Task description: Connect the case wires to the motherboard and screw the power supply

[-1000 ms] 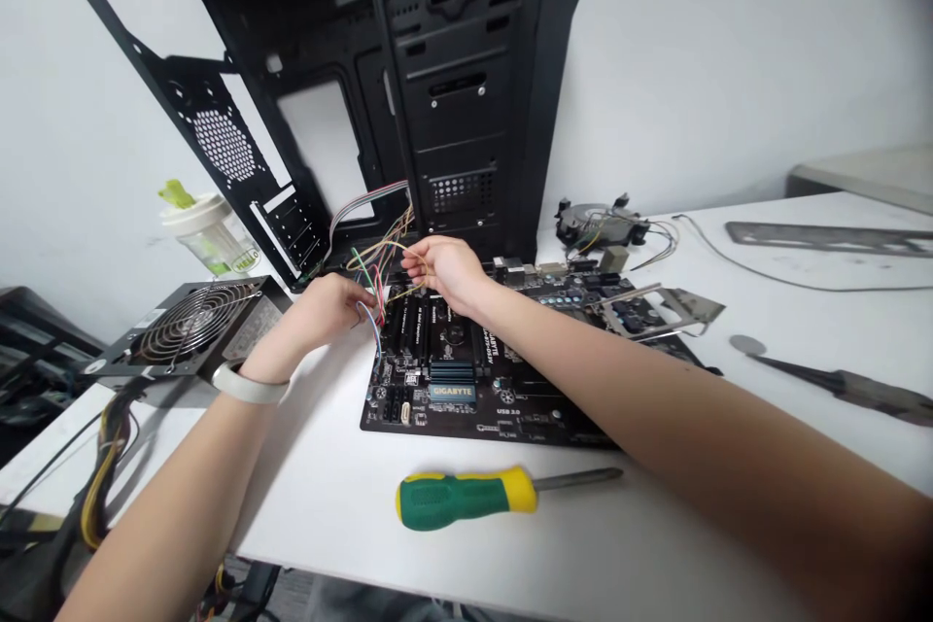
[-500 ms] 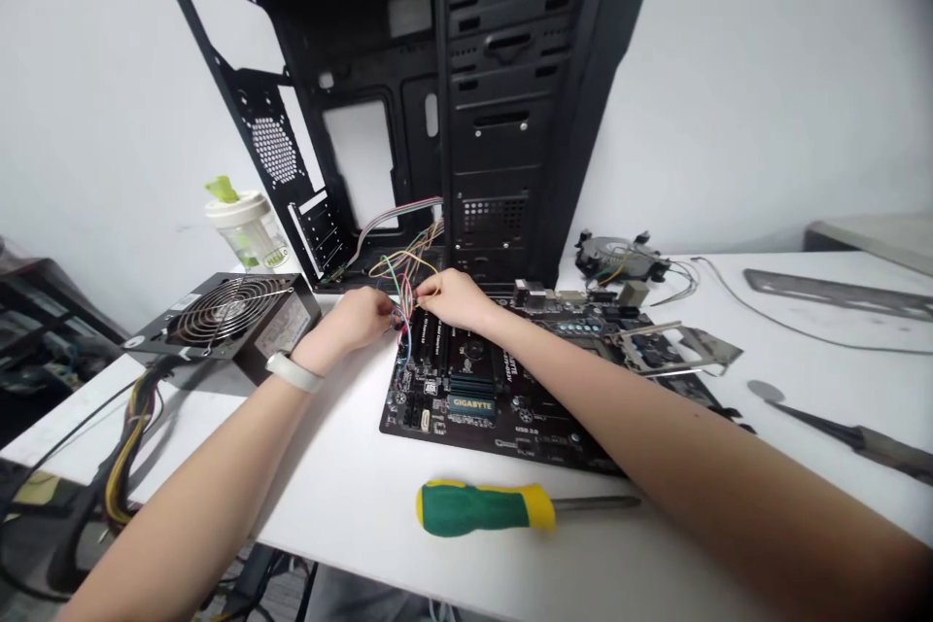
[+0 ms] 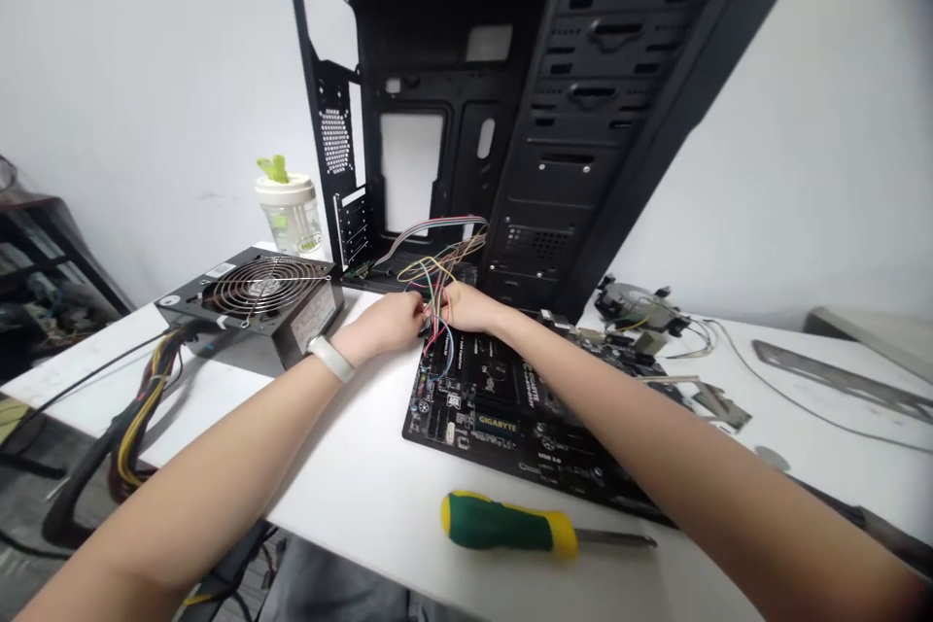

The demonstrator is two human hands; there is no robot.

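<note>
A black PC case [image 3: 510, 68] stands open at twelve o'clock from the motherboard [image 3: 481, 398], which lies flat on a white table [image 3: 350, 466]. A power supply [image 3: 262, 301] sits at ten o'clock from the board, a fan cooler [image 3: 638, 304] at two, and a green-and-yellow screwdriver [image 3: 502, 525] at six. The thin wires [image 3: 437, 296] run from the case's lower edge to the board's top-left corner, where the left hand [image 3: 386, 323] and right hand [image 3: 470, 308] meet, both closed in around them. The fingertips are hidden, so I cannot tell whether either hand truly grips them. The wires look light, limp and easily tangled, and are best taken singly, right at their small connectors.
</note>
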